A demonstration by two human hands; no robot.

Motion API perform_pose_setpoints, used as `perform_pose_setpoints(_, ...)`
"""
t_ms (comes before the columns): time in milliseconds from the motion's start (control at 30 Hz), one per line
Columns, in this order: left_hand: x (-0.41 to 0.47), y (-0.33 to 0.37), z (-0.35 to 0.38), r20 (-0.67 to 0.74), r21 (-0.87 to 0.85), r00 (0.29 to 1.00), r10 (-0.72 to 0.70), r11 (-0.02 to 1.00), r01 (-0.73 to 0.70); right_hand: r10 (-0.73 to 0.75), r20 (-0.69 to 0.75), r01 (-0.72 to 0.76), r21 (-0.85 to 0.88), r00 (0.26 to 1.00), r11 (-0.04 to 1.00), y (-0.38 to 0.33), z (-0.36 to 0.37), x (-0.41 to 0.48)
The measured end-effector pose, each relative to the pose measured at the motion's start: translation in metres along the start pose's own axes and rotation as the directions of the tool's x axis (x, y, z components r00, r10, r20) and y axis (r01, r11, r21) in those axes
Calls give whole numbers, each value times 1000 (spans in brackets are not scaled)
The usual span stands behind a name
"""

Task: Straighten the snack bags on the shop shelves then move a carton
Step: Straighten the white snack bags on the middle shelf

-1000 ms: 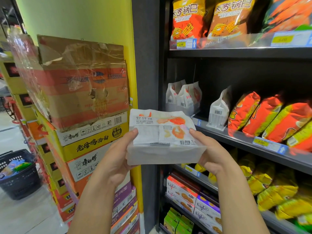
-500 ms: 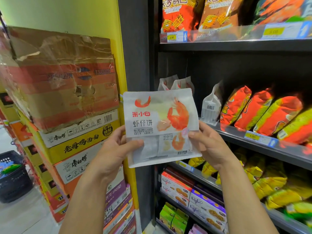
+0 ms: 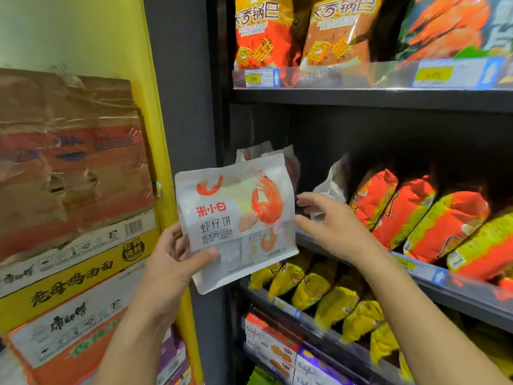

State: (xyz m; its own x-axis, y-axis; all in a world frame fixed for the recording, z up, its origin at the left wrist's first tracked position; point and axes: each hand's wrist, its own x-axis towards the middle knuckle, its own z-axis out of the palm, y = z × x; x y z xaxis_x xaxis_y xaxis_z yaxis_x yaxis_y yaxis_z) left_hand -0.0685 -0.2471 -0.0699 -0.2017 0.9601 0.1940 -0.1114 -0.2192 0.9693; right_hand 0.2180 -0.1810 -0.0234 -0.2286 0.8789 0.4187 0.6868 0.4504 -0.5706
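The left hand (image 3: 169, 262) is gripping the white shrimp-cracker bag (image 3: 236, 218) by its lower left corner, thumb lying across the front, holding it upright just in front of the shelf post (image 3: 183, 120). The right hand (image 3: 330, 229) is hovering right of the post, fingers loosely spread at the bag's right edge; I cannot tell whether they are touching it. Stacked cartons (image 3: 69, 190) are sitting left of the post.
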Motion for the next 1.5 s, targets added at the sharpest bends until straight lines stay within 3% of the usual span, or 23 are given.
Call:
perform_pose_setpoints(67,16,-1,14,-33,4,999,36,999,-36,-122,-57,97,-324,991,941,8,-18,20)
perform_pose_setpoints(133,31,0,30,-66,-1,995,74,997,-74,-229,-43,167,-556,972,814,17,-31,40)
perform_pose_setpoints(300,75,-9,74,-110,17,977,181,983,-180,-204,85,184,-824,975,536,47,-53,87)
perform_pose_setpoints(400,92,-16,99,-130,48,966,223,975,-218,-161,137,197,-863,977,466,60,-61,93)
perform_pose_setpoints(700,122,-33,157,-173,129,945,277,958,-257,-164,157,212,-888,974,408,84,-68,79)
perform_pose_setpoints(900,144,-45,186,-131,171,940,314,941,-291,-121,145,180,-912,982,369,93,-67,75)
perform_pose_setpoints(1500,199,-101,226,-52,486,977,209,859,-158,-173,104,159,-928,979,338,103,-63,72)
